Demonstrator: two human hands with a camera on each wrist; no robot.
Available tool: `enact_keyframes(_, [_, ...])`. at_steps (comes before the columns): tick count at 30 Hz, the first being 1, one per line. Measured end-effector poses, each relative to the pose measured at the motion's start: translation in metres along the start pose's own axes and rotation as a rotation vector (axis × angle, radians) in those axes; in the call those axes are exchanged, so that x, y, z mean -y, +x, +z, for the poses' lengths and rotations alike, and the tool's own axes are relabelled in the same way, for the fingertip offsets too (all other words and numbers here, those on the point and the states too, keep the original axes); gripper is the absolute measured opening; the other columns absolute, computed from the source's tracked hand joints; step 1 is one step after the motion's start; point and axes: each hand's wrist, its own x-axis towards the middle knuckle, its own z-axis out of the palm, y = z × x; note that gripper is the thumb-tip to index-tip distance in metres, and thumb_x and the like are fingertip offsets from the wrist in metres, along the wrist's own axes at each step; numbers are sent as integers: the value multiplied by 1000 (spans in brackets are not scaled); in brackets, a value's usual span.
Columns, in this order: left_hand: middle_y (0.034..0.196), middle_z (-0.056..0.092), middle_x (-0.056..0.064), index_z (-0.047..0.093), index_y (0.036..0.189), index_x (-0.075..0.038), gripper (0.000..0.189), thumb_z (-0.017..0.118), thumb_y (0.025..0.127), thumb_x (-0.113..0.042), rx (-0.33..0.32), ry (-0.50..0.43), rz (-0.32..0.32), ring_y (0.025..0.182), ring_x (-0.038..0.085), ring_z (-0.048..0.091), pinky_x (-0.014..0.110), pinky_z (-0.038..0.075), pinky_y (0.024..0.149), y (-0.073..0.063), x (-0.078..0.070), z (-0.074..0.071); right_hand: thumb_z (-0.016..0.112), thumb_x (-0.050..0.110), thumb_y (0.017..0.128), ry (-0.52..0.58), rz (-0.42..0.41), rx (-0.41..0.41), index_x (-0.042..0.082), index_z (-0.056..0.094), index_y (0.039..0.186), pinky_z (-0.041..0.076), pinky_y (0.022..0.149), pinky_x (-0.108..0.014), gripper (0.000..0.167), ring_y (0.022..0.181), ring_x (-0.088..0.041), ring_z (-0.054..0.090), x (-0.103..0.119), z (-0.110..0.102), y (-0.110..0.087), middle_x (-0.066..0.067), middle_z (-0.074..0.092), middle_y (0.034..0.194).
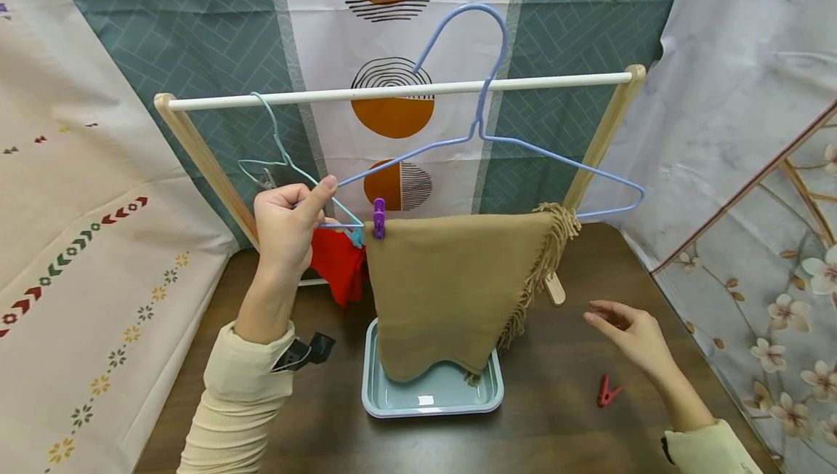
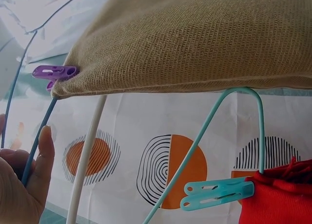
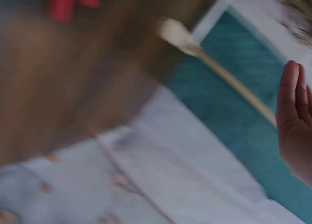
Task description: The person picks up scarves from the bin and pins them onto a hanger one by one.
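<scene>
My left hand [image 1: 288, 223] grips the left end of a blue hanger [image 1: 556, 153], holding it up in front of the rack. A tan fringed scarf [image 1: 451, 278] hangs folded over the hanger's lower bar. A purple clothespin [image 1: 379, 219] clips its left top corner, and it shows in the left wrist view as well. My right hand [image 1: 631, 336] holds nothing; its fingers are loosely bent above the table's right side. In the right wrist view only part of that hand [image 3: 295, 121] shows. Nearest to it on the table lies a red clothespin [image 1: 608, 391].
A wooden rack with a white bar [image 1: 392, 94] stands behind. From it hangs a mint hanger [image 1: 277, 136] with a red cloth [image 1: 340, 263] held by a teal clothespin [image 2: 219, 192]. A pale blue tray [image 1: 431, 410] sits on the brown table [image 1: 556, 416] under the scarf.
</scene>
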Motion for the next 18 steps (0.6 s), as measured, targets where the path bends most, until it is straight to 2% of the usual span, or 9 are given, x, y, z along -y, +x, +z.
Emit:
enact_keyframes(4, [41, 28, 1, 37, 42, -3, 47, 65, 79, -2, 5, -7, 7, 38, 11, 24, 29, 51, 46, 0, 1, 1, 59, 36, 88, 21, 121, 59, -3, 58, 115, 49, 59, -27, 48, 71, -5, 60, -37, 13, -3, -14, 66, 94])
enact_keyframes(8, [40, 28, 1, 37, 41, -3, 47, 65, 79, -2, 4, -11, 7, 38, 11, 24, 29, 51, 46, 0, 1, 1, 57, 38, 88, 16, 189, 64, -6, 57, 116, 51, 62, -30, 53, 74, -16, 63, -60, 21, -11, -18, 65, 97])
enact_keyframes(13, [40, 29, 1, 36, 41, -3, 47, 65, 79, -1, -8, -15, 4, 38, 11, 25, 29, 51, 46, 0, 2, 2, 56, 40, 88, -74, 204, 20, -7, 58, 113, 51, 66, -39, 53, 80, -29, 63, -81, 29, -21, -21, 65, 98])
enact_keyframes(18, [40, 29, 1, 36, 41, -3, 48, 65, 79, -1, -11, -13, 1, 38, 11, 25, 29, 51, 46, 0, 3, 2, 61, 34, 86, -160, 181, -84, -9, 62, 104, 48, 66, -47, 47, 78, -36, 62, -99, 36, -35, -19, 67, 88])
